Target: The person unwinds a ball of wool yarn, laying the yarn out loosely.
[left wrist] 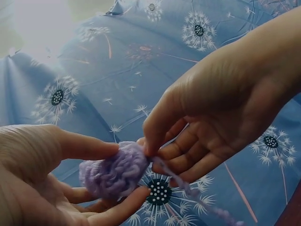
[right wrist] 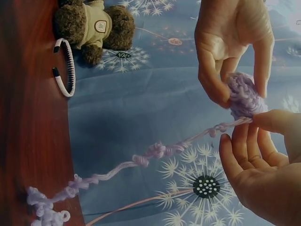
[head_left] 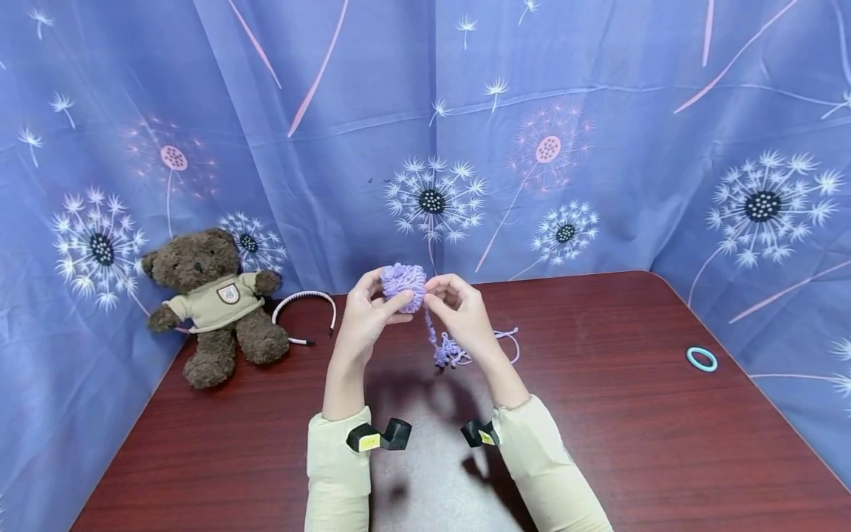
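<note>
A small ball of purple yarn (head_left: pixel 403 284) is held above the table in my left hand (head_left: pixel 362 318), thumb on one side and fingers on the other. My right hand (head_left: pixel 463 314) pinches the ball's edge between thumb and forefinger, where a knotted strand (right wrist: pixel 155 151) leaves it. Its other fingers are loosely bent below. From the pinch the strand hangs down to a loose tangle of yarn (head_left: pixel 449 352) on the table. In the left wrist view, the ball (left wrist: pixel 115 172) shows thick looped strands.
A brown teddy bear (head_left: pixel 216 303) in a beige shirt sits at the back left. Beside it lies a white headband (head_left: pixel 303 294). A turquoise ring (head_left: pixel 702 360) rests near the right edge of the dark red table (head_left: pixel 631 414). Behind hangs a blue dandelion-print cloth (head_left: pixel 346 192).
</note>
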The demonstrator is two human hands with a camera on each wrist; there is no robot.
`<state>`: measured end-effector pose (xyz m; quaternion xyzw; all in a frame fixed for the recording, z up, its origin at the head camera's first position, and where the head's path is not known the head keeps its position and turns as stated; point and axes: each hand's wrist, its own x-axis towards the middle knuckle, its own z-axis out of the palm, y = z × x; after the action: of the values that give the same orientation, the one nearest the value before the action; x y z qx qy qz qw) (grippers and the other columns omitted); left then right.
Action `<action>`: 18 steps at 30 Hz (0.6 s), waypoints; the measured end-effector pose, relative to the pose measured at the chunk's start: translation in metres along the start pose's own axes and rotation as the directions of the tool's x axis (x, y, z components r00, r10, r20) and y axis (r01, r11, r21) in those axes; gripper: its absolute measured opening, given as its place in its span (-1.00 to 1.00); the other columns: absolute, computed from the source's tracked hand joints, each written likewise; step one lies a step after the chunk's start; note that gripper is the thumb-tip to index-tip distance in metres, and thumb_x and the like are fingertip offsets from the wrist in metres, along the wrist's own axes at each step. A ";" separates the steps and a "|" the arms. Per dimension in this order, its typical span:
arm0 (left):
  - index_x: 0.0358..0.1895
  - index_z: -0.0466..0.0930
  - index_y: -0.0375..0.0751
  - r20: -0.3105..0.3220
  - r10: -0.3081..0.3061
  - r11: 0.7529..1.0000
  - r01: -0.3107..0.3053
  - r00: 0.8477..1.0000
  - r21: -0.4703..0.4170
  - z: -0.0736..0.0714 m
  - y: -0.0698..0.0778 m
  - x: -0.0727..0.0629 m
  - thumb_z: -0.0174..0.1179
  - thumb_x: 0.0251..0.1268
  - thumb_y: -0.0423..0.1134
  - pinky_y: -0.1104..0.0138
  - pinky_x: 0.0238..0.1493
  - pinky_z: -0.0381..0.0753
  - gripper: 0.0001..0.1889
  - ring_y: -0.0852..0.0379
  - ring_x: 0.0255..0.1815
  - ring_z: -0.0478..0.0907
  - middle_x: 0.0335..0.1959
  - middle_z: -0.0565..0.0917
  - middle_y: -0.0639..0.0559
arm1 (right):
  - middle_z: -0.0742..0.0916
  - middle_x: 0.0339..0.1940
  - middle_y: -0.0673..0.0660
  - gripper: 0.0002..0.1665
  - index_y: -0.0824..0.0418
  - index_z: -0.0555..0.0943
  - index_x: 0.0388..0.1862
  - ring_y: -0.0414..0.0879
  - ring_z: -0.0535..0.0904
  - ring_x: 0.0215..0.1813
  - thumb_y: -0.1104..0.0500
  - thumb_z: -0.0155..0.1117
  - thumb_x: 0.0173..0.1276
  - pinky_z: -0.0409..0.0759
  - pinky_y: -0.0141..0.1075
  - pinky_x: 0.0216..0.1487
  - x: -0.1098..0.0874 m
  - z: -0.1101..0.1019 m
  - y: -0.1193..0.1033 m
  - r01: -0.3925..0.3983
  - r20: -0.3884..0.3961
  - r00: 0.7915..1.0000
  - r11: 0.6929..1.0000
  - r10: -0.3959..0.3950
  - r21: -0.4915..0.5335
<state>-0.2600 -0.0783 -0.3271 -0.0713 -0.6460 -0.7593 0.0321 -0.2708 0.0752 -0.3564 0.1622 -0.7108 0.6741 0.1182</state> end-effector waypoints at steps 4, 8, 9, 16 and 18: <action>0.22 0.29 -0.47 0.061 -0.026 1.000 0.024 0.998 0.019 -0.003 -0.001 0.000 0.13 0.25 -0.59 0.33 -0.36 0.77 -0.54 0.28 -0.30 0.62 -0.03 0.52 -0.13 | 0.69 -0.35 0.10 -0.80 0.44 0.57 -0.11 -0.33 0.55 -0.34 0.39 0.23 0.29 0.51 -0.52 -0.25 0.001 -0.004 0.001 0.009 -0.006 1.000 1.000 -0.009 -0.004; 0.11 0.26 -0.44 0.064 -0.048 0.998 0.046 0.997 0.032 -0.006 -0.001 0.000 0.11 0.23 -0.61 0.36 -0.30 0.76 -0.61 0.29 -0.29 0.62 -0.06 0.55 -0.19 | 0.68 -0.40 0.01 -0.79 0.46 0.56 -0.11 -0.32 0.55 -0.36 0.39 0.24 0.30 0.50 -0.52 -0.27 0.002 -0.009 0.001 0.015 -0.016 1.000 1.000 -0.014 0.012; 0.09 0.25 -0.42 0.061 -0.048 0.998 0.046 0.997 0.035 -0.006 -0.001 0.000 0.11 0.23 -0.61 0.37 -0.30 0.76 -0.61 0.29 -0.30 0.62 -0.07 0.56 -0.20 | 0.68 -0.40 0.02 -0.79 0.48 0.55 -0.11 -0.31 0.56 -0.36 0.40 0.23 0.30 0.51 -0.52 -0.28 0.002 -0.010 0.002 0.017 -0.019 1.000 1.000 -0.016 0.021; 0.13 0.23 -0.40 -0.010 0.002 1.000 -0.002 1.000 0.027 -0.010 -0.001 0.001 0.12 0.22 -0.62 0.38 -0.37 0.74 -0.57 0.30 -0.37 0.62 -0.15 0.58 -0.17 | 0.66 -0.47 -0.10 -0.81 0.52 0.53 -0.13 -0.33 0.61 -0.36 0.44 0.20 0.31 0.54 -0.54 -0.27 0.004 -0.017 0.001 0.007 -0.047 0.999 0.999 -0.005 0.053; 0.14 0.23 -0.38 -0.052 0.022 1.000 -0.022 0.998 -0.002 -0.011 -0.001 0.002 0.12 0.22 -0.61 0.39 -0.42 0.73 -0.56 0.30 -0.39 0.62 -0.16 0.57 -0.15 | 0.66 -0.47 -0.07 -0.84 0.52 0.54 -0.15 -0.32 0.61 -0.37 0.44 0.19 0.30 0.54 -0.54 -0.27 0.005 -0.018 0.001 0.001 -0.055 0.998 0.999 0.002 0.053</action>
<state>-0.2627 -0.0889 -0.3292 -0.0586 -0.6430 -0.7615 0.0570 -0.2769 0.0933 -0.3545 0.1463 -0.6893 0.6969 0.1331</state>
